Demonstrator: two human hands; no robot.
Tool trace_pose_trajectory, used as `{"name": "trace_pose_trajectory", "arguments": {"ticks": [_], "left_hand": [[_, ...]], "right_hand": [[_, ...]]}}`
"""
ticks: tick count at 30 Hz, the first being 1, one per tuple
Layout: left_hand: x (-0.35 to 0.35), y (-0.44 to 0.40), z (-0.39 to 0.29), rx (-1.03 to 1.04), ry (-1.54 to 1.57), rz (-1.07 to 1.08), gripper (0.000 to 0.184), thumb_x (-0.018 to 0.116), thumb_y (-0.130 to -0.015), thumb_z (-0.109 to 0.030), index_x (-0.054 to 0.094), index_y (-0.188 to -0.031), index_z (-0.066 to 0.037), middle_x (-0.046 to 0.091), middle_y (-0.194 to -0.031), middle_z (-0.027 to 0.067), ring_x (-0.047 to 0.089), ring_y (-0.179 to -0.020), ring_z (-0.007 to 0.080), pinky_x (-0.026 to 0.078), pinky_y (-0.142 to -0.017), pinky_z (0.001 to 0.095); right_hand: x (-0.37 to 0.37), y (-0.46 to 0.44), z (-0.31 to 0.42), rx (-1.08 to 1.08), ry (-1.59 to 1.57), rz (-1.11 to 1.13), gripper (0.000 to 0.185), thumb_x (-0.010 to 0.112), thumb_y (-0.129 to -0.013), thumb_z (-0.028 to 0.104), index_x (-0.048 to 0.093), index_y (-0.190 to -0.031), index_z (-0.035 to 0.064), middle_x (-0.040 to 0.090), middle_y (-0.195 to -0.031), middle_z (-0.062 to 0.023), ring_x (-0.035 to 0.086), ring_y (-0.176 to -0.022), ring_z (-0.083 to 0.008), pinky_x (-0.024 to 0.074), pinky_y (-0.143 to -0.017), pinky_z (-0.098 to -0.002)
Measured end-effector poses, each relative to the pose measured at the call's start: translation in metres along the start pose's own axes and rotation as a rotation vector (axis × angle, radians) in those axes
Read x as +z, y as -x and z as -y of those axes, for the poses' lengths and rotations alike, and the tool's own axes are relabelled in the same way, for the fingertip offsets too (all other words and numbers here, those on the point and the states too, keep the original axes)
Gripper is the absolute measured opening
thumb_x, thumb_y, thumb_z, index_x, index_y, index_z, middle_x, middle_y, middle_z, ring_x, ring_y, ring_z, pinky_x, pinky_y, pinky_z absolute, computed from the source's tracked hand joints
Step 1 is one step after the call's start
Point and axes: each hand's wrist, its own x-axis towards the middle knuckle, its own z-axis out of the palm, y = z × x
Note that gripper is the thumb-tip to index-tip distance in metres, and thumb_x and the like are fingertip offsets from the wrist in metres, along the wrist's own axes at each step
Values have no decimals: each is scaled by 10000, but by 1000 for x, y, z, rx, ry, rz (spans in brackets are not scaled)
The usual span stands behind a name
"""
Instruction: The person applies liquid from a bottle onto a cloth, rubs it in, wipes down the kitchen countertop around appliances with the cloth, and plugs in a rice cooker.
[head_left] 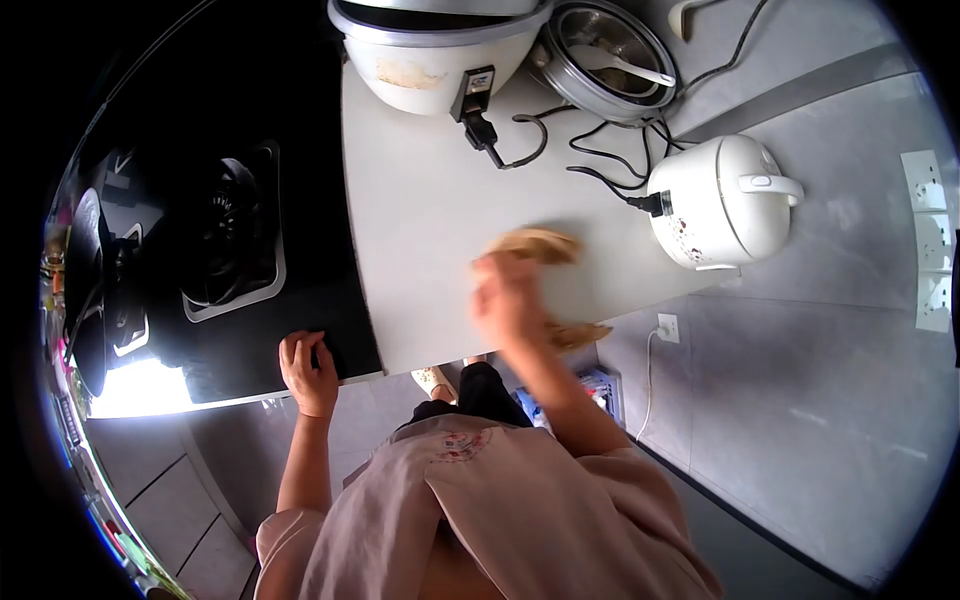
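A tan-brown cloth (540, 243), blurred by motion, lies against the pale countertop (420, 250), with part of it hanging past my wrist near the counter's front edge. My right hand (508, 297) is closed on this cloth and is smeared by motion. My left hand (309, 372) rests on the front edge of the black stove top (330, 300), its fingers bent and somewhat apart, holding nothing.
A large white cooker (430, 65) stands at the back, beside a metal pot (610, 65) with a white spoon. A small white rice cooker (720, 205) sits at the right, with black cords nearby. The gas burner (230, 230) is at the left.
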Motion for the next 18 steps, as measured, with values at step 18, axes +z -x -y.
{"name": "trace_pose_trajectory", "arguments": {"ticks": [18], "left_hand": [[0,0,-1,-17,-8,37,165,594,-790,58,605,-922,-41,590,-937,133,570,-877,316,468,-780,394]], "right_hand": [[-100,22,-56,-293,619,-268,131,629,-731,62,565,-835,107,568,-791,-75,551,-742,-316,464,-662,-437]]}}
